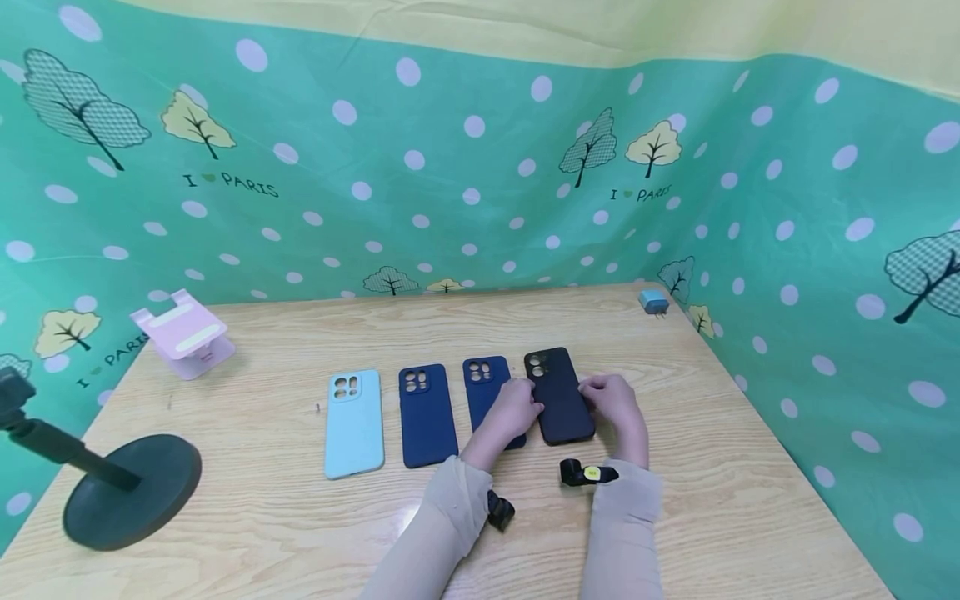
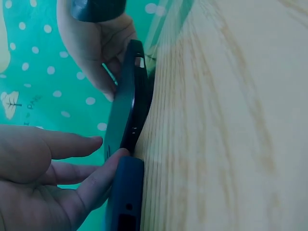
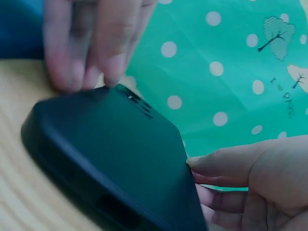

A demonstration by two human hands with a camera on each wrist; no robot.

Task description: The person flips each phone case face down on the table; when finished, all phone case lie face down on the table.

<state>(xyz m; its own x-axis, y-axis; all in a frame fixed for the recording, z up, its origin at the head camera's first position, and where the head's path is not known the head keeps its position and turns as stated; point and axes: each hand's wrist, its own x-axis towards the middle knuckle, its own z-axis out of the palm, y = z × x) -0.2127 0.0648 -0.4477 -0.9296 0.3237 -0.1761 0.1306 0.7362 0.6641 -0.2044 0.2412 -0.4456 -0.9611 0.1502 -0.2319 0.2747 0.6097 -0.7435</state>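
A black phone case lies back side up at the right end of a row, its camera cutouts at the far left corner. My left hand holds its left edge, thumb and fingers at the rim. On the opposite edge, my right hand grips the side; the right wrist view shows the thumb on top and fingers curled along the side. The case tilts slightly off the wood in the left wrist view. Next to it, partly behind my left hand, lies a dark blue phone case.
Further left are another dark blue phone case and a light blue phone case. A pink folding stand is at the back left, with a black round-based stand nearer. A small blue object sits at the far right corner.
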